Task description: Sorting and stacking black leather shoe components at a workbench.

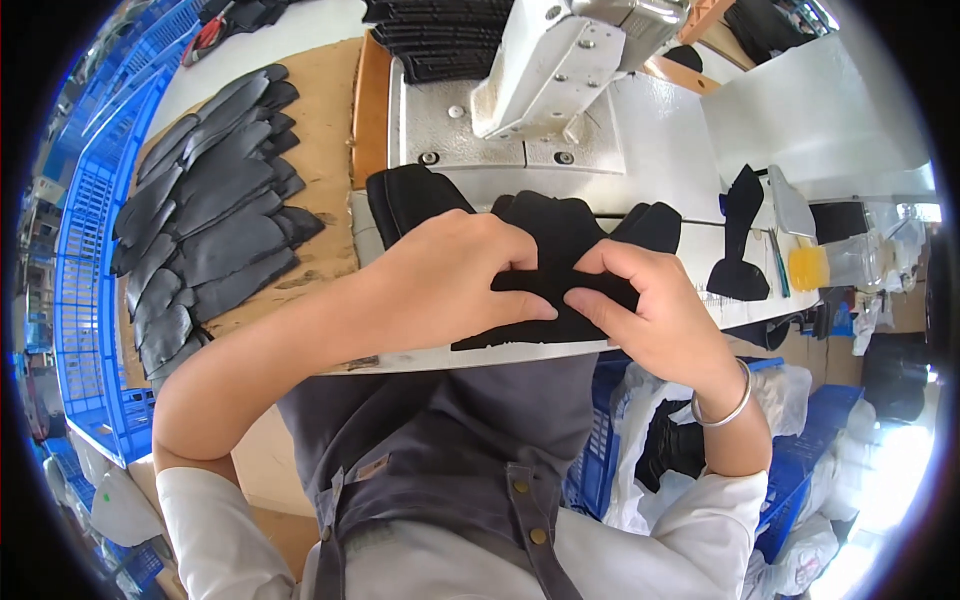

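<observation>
Both hands are at the table's front edge, on a black padded fabric piece [548, 225] with curved lobes along its far side. My left hand [450, 275] has thumb and fingers closed on the cloth from the left. From the right, my right hand [650, 305] pinches it between thumb and bent forefinger. Only a small gap separates the two thumb tips. The fingers partly hide the fold of cloth between them. Just beyond the fabric stands a pale metal sewing machine [550, 75] with a flat bed.
Many black, sole-shaped pieces [225, 200] overlap on a brown board [330, 130] at left. A blue crate [100, 270] stands beyond it. At right lie a black cut piece [740, 250], tweezers [778, 262] and a yellow item [806, 268]. Plastic-lined blue crates [815, 450] sit below.
</observation>
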`<state>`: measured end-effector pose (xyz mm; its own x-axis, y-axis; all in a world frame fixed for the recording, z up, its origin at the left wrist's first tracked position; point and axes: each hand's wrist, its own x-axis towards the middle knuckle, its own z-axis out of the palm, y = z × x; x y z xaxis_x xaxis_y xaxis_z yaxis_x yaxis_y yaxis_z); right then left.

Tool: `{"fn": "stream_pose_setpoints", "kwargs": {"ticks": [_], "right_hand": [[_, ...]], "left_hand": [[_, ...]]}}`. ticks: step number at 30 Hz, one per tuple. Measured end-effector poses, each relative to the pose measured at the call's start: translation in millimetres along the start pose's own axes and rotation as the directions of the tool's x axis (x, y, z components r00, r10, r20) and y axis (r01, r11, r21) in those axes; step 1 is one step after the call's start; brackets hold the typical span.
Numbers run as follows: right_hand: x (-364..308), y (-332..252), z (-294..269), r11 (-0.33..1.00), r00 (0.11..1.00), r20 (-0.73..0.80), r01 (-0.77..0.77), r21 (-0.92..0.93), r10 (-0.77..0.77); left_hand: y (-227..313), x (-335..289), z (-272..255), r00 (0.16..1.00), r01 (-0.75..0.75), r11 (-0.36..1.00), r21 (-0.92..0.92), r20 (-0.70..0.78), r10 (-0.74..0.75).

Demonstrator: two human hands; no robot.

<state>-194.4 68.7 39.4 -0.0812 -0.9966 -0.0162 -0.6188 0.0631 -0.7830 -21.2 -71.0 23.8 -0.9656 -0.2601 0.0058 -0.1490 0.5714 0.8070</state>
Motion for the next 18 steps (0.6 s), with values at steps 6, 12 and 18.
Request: {"fn": "stream_pose_setpoints", "kwargs": {"ticks": [6, 12, 18], "right_hand": [[-3, 6, 0, 0.995, 0.998, -0.042, 0.054, -0.08, -0.057], [-7, 5, 2, 0.997, 0.998, -0.05, 0.023, -0.073, -0.026], [-8, 5, 1, 0.997, 1.0, -0.029, 0.001, -0.077, -0.004]], "left_hand": [[-2, 0, 2, 0.998, 0.036, 0.999, 0.003, -0.054, -0.036], [-6, -4, 11, 0.985, -0.041, 0.997, 0.064, -0.165, 0.051], [-3, -4, 10, 0.987, -0.018, 0.998, 0.062, -0.155, 0.028]]}}
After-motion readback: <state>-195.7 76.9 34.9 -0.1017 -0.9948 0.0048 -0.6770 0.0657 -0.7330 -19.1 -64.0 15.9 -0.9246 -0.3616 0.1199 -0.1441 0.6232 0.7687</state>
